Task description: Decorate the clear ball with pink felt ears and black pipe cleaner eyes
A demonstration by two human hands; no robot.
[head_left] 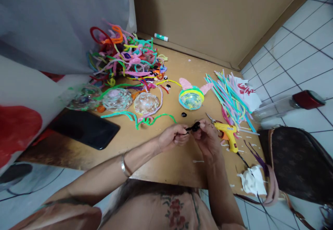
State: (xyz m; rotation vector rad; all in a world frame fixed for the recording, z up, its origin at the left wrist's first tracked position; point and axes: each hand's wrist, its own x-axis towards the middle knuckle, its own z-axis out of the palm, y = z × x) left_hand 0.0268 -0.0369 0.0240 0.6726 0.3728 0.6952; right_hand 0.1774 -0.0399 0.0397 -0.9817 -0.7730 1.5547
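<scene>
Between my hands is a black pipe cleaner [195, 126], its near end wound into a small flat coil. My right hand [208, 134] pinches the coil with thumb and fingers. My left hand [177, 135] is closed on the straight tail. Just beyond them, a small black coil [184, 114] lies on the table [166, 160]. Farther back stands a round bowl-like piece [191, 100] in teal, yellow and green, with two pink ear shapes [185, 84] on its rim. To the right of my right hand lies a yellow glue gun [230, 136].
Scissors [210, 118] lie by the glue gun. Loose pipe cleaners [231, 100] spread at right; a tangled heap [127, 54] fills the back left. Clear domes [146, 103] and a black phone [87, 127] lie left. A brown bag [299, 160] and bottle [275, 108] stand right.
</scene>
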